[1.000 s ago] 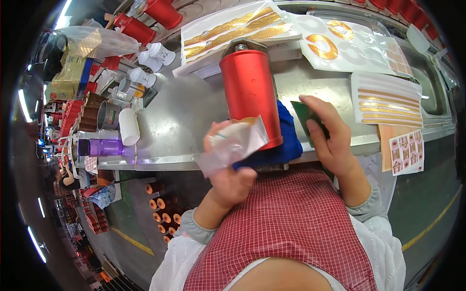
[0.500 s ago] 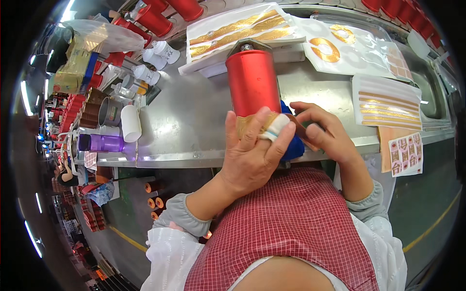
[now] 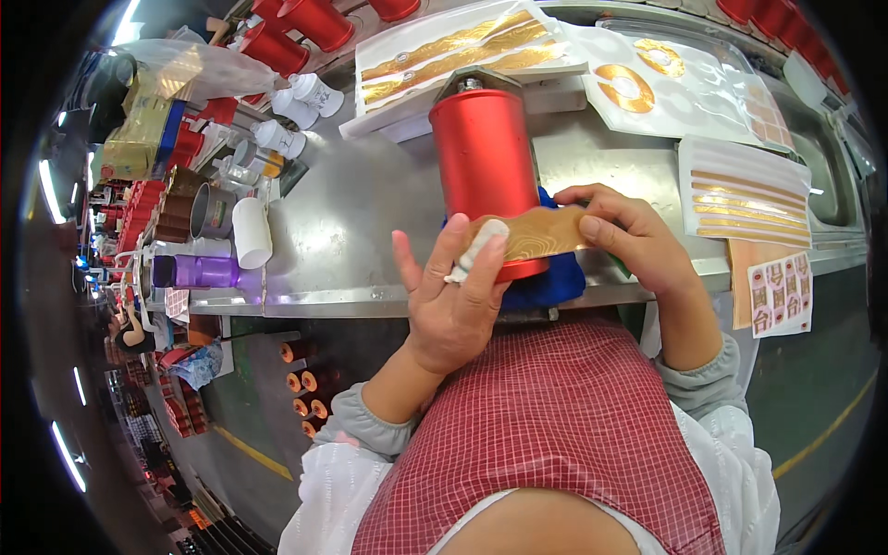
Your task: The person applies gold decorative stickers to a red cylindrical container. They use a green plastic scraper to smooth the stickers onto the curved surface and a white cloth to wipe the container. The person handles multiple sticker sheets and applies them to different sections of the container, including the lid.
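Head view: the gold strip, pinched by the right hand, could crease if the spread-fingered left hand presses unevenly.

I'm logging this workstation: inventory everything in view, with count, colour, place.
bench: one, silver, centre
large cylinder: one, red, centre
gold strip: one, gold, across the cylinder's near end
cloth: one, blue, at the cylinder's near end
patterned sheets: at least three, white and gold, back and right
label sheet: one, white and reddish, right edge
bottle: one, purple, left end
tube: one, white, beside the bottle
metal cup: one, grey, left
jars: three, white, back left
sink: one, grey, far right
more cylinders: several, red, back
orange-ended cylinders: several, dark, below left
wad: one, white, at the strip
apron: one, red checked, bottom
left hand: one, bare, fingers at the strip
right hand: one, bare, gripping the strip's right end
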The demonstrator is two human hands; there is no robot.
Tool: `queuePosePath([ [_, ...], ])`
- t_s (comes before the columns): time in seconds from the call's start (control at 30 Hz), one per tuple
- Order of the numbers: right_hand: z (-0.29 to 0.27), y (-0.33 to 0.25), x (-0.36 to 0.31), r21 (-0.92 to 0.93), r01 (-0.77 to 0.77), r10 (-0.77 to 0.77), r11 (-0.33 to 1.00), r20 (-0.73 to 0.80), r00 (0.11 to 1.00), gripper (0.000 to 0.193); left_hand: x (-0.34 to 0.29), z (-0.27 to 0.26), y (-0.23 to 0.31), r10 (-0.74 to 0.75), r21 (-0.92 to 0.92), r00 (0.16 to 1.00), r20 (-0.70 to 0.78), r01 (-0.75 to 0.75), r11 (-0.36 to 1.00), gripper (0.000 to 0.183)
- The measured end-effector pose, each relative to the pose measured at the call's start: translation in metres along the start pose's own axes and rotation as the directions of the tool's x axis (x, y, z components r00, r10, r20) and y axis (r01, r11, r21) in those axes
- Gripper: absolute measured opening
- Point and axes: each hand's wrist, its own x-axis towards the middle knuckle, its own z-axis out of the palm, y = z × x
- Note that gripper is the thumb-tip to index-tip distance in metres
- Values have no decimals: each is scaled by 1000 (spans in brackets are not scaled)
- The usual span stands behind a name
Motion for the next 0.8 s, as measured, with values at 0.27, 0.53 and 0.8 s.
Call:
queuePosePath([
  [0.27, 5, 6, 1, -56, -42, 41, 998, -25, 999, 26, 28, 2, 7, -69, -23, 993, 100, 72, 997, 77],
  [0.53, 18, 10, 12, -90, 45, -47, 995, -20, 999, 27, -1, 14, -3, -171, -133, 982, -84, 159, 978, 65],
  [0.8, 17, 13, 12, -55, -21, 20, 998, -7, 1000, 27, 20, -14, 13, 74, 227, 980, 187, -116, 967, 57],
])
